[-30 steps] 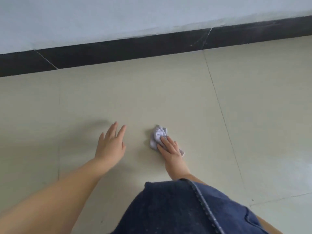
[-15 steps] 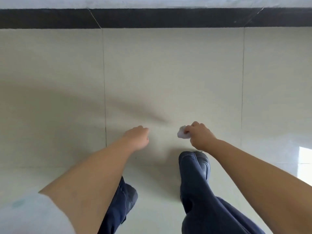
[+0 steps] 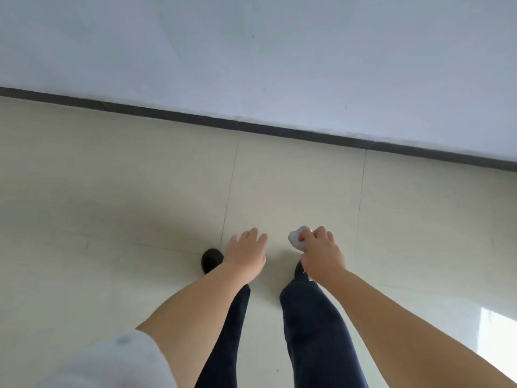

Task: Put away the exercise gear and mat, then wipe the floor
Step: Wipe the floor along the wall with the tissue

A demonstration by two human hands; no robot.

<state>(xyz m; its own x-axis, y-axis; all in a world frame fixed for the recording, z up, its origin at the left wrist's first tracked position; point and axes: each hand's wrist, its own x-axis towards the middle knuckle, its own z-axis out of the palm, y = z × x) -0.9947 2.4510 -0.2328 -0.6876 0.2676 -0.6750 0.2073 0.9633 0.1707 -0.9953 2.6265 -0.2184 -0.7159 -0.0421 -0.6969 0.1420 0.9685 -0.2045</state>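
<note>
Floor: large glossy cream tiles, thin dark grout lines running toward wall, further joints crossing at left. Dark skirting strip along floor-wall junction, running diagonally across view, lower at right. Wall above: plain pale grey-white, few small dark specks. Bright rectangular light reflection on tile at right edge. Soft broad shadow on floor at centre-left. No furniture or window in view.

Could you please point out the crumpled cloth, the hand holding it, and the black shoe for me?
crumpled cloth point(image 3: 297, 241), head view, on the exposed pale wad beside the fingers.
right hand point(image 3: 321, 254), head view, on the back of the hand.
black shoe point(image 3: 211, 259), head view, on the toe.
</note>
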